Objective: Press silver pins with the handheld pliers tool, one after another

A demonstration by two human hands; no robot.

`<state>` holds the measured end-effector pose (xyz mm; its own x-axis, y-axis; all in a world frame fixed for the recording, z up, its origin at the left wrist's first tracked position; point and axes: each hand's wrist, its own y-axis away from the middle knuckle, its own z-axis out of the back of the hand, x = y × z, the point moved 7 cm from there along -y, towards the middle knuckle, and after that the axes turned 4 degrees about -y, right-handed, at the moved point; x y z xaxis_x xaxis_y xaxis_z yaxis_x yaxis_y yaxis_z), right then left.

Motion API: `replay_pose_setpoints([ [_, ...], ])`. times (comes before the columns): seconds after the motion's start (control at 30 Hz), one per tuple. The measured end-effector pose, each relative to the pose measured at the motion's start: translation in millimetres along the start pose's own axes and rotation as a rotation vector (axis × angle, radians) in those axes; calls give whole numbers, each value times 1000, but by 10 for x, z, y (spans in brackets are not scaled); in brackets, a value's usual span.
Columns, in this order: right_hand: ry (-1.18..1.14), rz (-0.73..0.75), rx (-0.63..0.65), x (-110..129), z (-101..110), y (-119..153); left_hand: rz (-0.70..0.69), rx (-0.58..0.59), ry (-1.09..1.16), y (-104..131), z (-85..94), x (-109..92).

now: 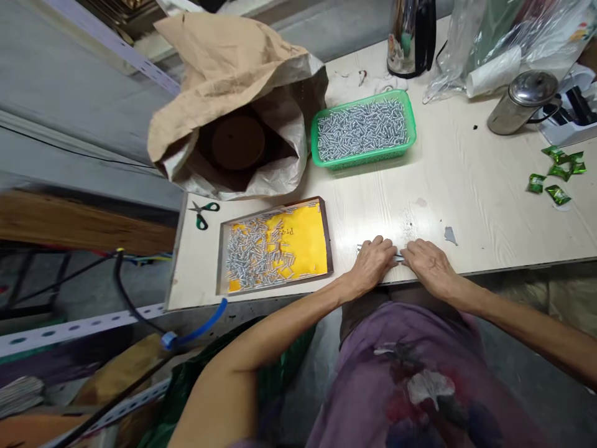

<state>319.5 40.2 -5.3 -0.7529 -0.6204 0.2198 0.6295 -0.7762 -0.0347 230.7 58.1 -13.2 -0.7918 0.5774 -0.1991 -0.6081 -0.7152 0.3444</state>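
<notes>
My left hand (374,260) and my right hand (430,266) are close together at the front edge of the table. Both have their fingers closed on a thin silvery metal piece (398,257), mostly hidden under the fingers. To the left of my hands is a shallow tray (330,249) lined with yellow. Small silvery screw-like parts (249,255) lie loose in its left half. Farther back, a green plastic basket (364,163) is filled with many more such small metal parts.
Left of the basket, a large brown paper sack (224,68) gapes open. Green-handled scissors (204,213) lie at the left. A kettle (410,37), a lidded metal jug (522,102), plastic bags (501,46) and green wrapped sweets (558,171) occupy the back and right.
</notes>
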Motion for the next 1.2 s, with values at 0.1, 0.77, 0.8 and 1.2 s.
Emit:
replay_pose_setpoints([
  [0.1,-6,-10,22,-68,35,-32,8,-67,3,3,18,36],
  [0.77,52,231,39,-151,194,-918,-59,-498,269,20,-272,-332],
  [0.8,19,329,79,46,161,-918,-80,-484,280,46,-268,-361],
  [1.2,-441,579,-81,520,156,-980,641,-742,0,1363,134,1290],
])
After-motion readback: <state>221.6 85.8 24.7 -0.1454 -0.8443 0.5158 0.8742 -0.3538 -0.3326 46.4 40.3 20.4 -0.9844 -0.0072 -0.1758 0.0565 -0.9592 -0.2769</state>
